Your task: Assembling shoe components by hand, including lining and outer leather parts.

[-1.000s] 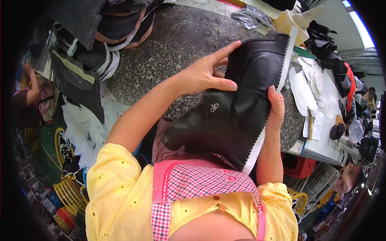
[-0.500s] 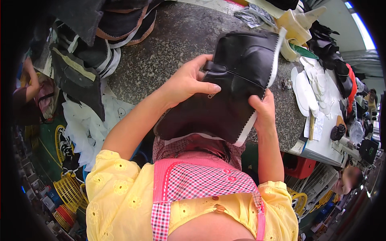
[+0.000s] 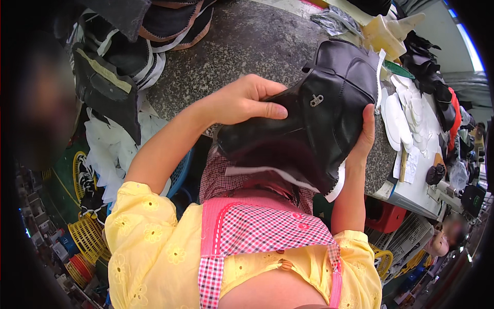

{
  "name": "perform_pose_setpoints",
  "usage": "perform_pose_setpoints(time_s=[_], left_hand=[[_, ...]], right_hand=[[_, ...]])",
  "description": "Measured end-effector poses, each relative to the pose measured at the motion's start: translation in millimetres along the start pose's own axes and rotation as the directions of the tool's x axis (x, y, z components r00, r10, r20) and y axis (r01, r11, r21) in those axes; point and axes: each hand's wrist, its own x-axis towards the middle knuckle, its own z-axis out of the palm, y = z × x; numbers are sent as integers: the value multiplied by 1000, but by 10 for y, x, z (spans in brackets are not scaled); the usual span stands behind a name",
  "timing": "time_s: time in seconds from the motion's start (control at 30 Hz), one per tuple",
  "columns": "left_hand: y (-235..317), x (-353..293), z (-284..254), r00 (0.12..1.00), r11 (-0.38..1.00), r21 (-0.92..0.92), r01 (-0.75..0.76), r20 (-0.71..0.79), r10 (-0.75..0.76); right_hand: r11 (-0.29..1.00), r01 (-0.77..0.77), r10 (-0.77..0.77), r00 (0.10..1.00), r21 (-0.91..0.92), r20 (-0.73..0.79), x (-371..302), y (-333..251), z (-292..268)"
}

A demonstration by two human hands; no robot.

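A black leather boot upper (image 3: pixel 329 110) with a white zigzag-cut edge is held up over the near side of the worktable. My left hand (image 3: pixel 252 100) pinches its left side, thumb on top and fingers behind. My right hand (image 3: pixel 364 136) grips the right edge; the thumb shows on the leather, while its other fingers are hidden beneath. A small metal buckle (image 3: pixel 316 101) sits on the upper, right of my left thumb. The lower part of the upper hangs towards my checked apron (image 3: pixel 267 226).
The speckled dark worktable (image 3: pixel 221 51) carries stacked dark boot pieces (image 3: pixel 170 23) at far left. White cut-out pieces (image 3: pixel 411 108), a yellowish plastic container (image 3: pixel 383 36) and a clear plastic bag (image 3: pixel 334 21) lie at right. A yellow basket (image 3: pixel 88 239) stands on the floor at left.
The boot upper has moved right and turned, bringing its metal buckle into full view. My left hand has shifted down its side; my right hand has moved right along the edge.
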Motion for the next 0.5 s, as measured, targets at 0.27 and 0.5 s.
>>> perform_pose_setpoints(time_s=[0.27,0.5], left_hand=[[74,5,-49,1000,978,209,19,-8,-18],[444,106,385,968,295,926,-237,198,156]], right_hand=[[769,308,-399,916,-560,-44,-109,-137,-160],[-333,791,-266,443,-513,856,-201,-443,583]])
